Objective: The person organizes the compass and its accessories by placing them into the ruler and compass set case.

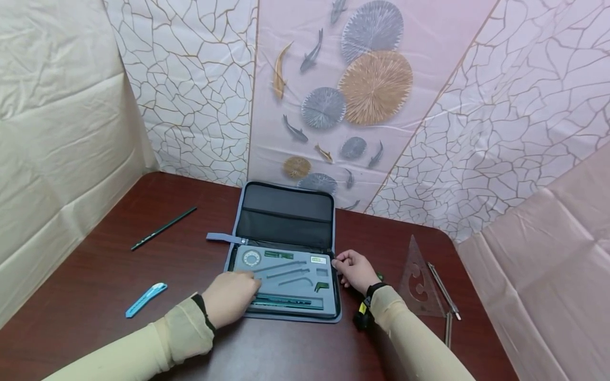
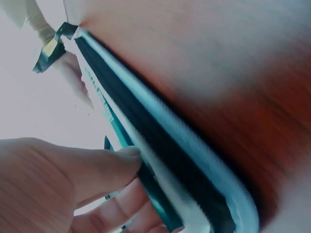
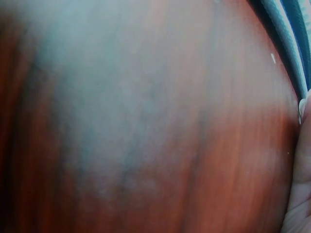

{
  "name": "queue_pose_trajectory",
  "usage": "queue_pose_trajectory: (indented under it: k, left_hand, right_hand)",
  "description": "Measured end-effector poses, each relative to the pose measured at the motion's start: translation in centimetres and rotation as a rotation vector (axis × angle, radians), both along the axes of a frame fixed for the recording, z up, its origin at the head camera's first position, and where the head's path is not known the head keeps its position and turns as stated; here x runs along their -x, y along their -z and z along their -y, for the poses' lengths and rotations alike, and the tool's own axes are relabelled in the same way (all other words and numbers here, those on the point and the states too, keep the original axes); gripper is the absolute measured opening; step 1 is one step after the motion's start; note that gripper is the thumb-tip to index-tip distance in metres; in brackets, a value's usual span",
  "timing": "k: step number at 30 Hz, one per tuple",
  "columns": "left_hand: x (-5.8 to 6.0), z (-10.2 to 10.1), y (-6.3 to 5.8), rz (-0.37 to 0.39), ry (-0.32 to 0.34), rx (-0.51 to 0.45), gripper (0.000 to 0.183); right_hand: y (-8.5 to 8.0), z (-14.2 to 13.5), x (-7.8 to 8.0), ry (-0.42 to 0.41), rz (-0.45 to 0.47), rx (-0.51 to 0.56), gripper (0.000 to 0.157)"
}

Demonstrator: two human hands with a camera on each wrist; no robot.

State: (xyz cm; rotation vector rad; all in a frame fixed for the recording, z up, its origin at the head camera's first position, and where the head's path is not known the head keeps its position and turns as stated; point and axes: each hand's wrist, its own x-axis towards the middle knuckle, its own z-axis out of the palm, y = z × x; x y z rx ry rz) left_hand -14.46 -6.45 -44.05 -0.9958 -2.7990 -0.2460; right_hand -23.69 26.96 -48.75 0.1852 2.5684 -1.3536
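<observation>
An unfolded zip case (image 1: 286, 200) lies on the table, its grey insert (image 1: 262, 288) shaped with several recesses. Green pencils (image 1: 286, 301) lie in the long slot along its near side. At the slot's left end my left hand (image 1: 233, 297) pinches a green pencil (image 2: 114, 127) between thumb and fingers, as the left wrist view shows. My right hand (image 1: 357, 272) grips the case's right edge with thumb and curled fingers; only part of that hand shows in the right wrist view. The insert also carries a round white ring (image 1: 251, 258) and a green-and-white block (image 1: 318, 260).
A dark green pencil (image 1: 163, 228) and a blue utility knife (image 1: 145, 300) lie left of the case. On the right are a clear set square (image 1: 413, 264), a metal compass (image 1: 444, 291) and a black-and-yellow object (image 1: 362, 318) near my right wrist. Fabric walls border the table.
</observation>
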Motion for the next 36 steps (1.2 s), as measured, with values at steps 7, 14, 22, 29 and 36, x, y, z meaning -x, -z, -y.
queue_pose_trajectory:
  k: [7,14,22,29,36]
  left_hand:
    - [-0.1,1.1,-0.9,0.119,-0.04,0.039,0.013]
    - [0.0,1.2,-1.0,0.134,-0.07,0.025,0.01]
    - [0.0,-0.1,0.1,0.095,0.059,0.016,0.021]
    - [-0.1,-0.7,0.6,0.104,0.051,0.022,0.019]
    - [-0.1,-0.3,0.6,0.12,0.051,0.023,0.012]
  right_hand:
    - [-0.1,0.0,-0.1,0.002,0.01,0.012,0.021]
    - [-0.1,-0.1,-0.2,0.002,0.008,0.012,0.021]
    - [-0.2,-0.2,-0.2,-0.002,0.001,0.015,0.02]
    - [-0.2,-0.1,0.0,-0.01,-0.001,0.022,0.021]
    - [-0.2,-0.1,-0.1,-0.011,0.004,0.018,0.02]
